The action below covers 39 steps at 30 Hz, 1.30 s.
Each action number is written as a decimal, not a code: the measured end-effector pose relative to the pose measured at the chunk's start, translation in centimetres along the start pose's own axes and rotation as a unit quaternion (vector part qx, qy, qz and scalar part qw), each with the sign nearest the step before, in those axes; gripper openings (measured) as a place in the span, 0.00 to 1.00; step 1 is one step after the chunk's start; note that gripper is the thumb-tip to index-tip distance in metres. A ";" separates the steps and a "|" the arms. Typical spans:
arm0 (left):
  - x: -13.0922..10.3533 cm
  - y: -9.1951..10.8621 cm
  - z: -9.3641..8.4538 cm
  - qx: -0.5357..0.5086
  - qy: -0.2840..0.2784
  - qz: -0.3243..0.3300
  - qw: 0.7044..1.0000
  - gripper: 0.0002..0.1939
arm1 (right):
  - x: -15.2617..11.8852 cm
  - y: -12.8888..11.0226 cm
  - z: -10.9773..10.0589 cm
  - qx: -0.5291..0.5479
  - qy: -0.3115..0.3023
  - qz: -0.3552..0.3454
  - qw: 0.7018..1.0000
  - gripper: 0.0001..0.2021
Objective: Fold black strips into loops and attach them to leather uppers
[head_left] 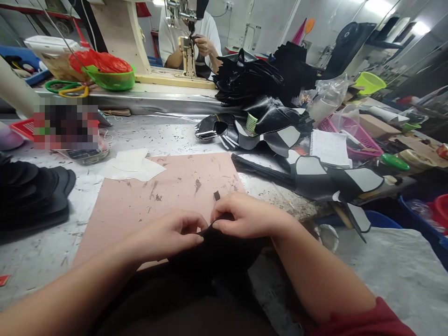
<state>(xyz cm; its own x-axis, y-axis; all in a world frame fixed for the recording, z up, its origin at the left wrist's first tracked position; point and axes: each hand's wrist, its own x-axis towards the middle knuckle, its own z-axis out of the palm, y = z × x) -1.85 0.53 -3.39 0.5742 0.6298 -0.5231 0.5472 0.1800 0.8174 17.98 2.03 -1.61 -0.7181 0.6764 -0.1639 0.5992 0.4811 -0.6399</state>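
Note:
A black piece of material (224,249) is held up at the near edge of a pinkish board (168,186). My left hand (175,231) pinches its upper edge with thumb and fingers. Right beside it, my right hand (241,214) grips the same edge, the fingertips of both hands nearly touching. A small dark scrap (216,195) lies on the board just beyond my right hand. White paper-like pieces (135,164) overlap the board's far left corner.
Stacked black pieces (35,191) sit at the left. Black and grey cut parts (315,175) and a black pile (248,77) lie right. Beyond are a green bowl (112,78), a sewing machine (189,56) and a person in white (210,28). A pink basket (364,149) stands far right.

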 end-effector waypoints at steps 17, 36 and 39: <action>-0.3 0.1 -0.1 -0.011 0.002 0.005 1.000 0.12 | -0.6 0.3 0.8 0.082 0.051 -0.050 0.994 0.06; -0.1 0.2 0.7 -0.057 0.076 0.036 0.995 0.16 | -1.7 -0.4 1.3 0.054 0.183 0.009 0.982 0.11; -0.1 0.5 0.4 -0.009 0.053 0.045 0.998 0.13 | -1.7 -0.6 1.3 0.041 0.181 0.013 0.983 0.09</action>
<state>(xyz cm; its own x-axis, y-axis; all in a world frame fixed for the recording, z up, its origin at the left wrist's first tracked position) -1.37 0.25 -3.05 0.5521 0.7202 -0.4202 0.4856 0.1320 0.8642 18.39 -0.10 -1.93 -0.5215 0.8488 0.0868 0.5751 0.4248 -0.6991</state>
